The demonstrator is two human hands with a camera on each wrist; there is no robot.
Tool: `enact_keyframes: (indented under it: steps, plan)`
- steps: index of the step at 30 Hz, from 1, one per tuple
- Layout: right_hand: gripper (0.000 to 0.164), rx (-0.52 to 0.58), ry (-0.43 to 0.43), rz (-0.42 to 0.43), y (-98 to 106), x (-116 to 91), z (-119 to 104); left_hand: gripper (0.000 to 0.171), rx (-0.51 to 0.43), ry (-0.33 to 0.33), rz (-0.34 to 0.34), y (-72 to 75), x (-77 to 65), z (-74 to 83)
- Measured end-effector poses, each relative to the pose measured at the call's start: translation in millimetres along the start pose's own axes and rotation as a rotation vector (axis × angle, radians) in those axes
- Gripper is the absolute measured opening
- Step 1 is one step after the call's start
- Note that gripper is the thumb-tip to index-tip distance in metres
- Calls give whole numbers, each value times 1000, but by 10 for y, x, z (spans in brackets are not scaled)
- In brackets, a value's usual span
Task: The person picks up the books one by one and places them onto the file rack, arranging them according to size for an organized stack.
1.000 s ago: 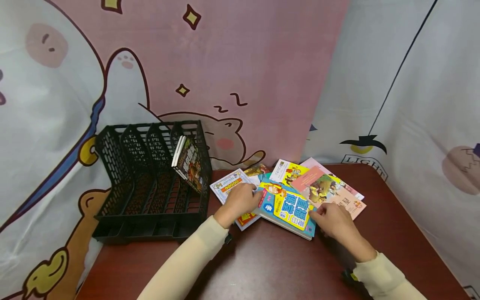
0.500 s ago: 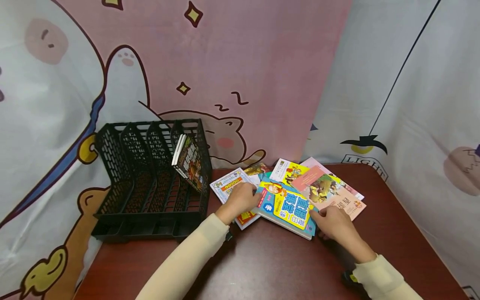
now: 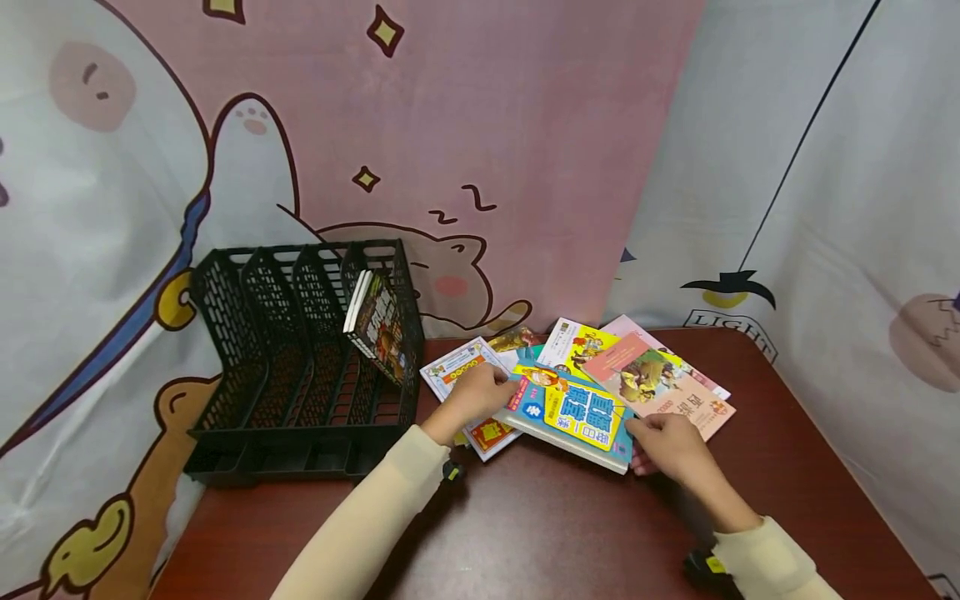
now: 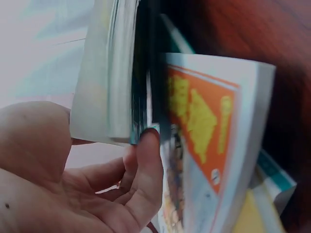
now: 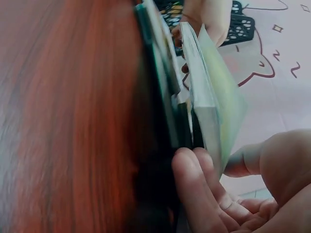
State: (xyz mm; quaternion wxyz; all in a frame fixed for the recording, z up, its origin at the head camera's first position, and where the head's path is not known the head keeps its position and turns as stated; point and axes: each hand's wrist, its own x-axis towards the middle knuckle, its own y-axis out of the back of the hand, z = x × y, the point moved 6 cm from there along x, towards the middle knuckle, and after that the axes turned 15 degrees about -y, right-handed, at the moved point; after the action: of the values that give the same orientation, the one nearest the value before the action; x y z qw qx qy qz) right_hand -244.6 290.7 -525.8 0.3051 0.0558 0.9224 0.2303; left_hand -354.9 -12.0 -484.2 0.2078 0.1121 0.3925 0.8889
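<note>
A thick blue-and-yellow book (image 3: pixel 573 408) lies over the other books in the head view, its near edge toward the person. My left hand (image 3: pixel 476 393) pinches its left end, thumb on the cover and fingers beneath, as the left wrist view shows with the page block (image 4: pixel 121 73) between them. At the right end, my right hand (image 3: pixel 670 443) grips the book the same way. In the right wrist view, a gap shows between this book (image 5: pixel 199 73) and the books below it. A white book with an orange panel (image 4: pixel 204 121) sits under the left fingers.
A black mesh file rack (image 3: pixel 300 437) stands at the left, with dark-covered books (image 3: pixel 382 329) leaning in its rightmost slot. A pink book (image 3: pixel 645 375), a yellow-and-white book (image 3: pixel 573 346) and a white-bordered book (image 3: pixel 457 367) lie around on the brown table (image 3: pixel 480 533). A printed cloth hangs behind.
The blue book's near edge has risen slightly off the books below. Both hands keep hold of it, with the left shifted a little left and the right a little right.
</note>
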Motion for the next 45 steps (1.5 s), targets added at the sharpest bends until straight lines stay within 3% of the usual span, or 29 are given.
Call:
enact_keyframes:
  steps: [8, 14, 19, 24, 30, 36, 45]
  plan:
    - [51, 136, -11, -155, -72, -86, -145, 49, -119, 50, 35, 255, -162, 9]
    - [58, 195, 17, -219, -91, -167, -336, 54, -232, 39, 68, 415, -284, 39]
    - [68, 247, 27, -254, -46, -173, -486, 57, -462, 36, 50, 491, -352, 63]
    - [72, 326, 64, -343, -52, -180, -645, 53, -657, 14, 30, 460, -384, 98]
    - [70, 320, 107, -458, -181, -185, -748, 52, -636, -35, 71, 308, -444, 104]
    - [65, 310, 129, -407, -226, -119, -743, 53, -616, -25, 115, 212, -490, 30]
    - [62, 367, 186, -362, -231, -93, -856, 49, -656, 3, 125, 271, -467, -72]
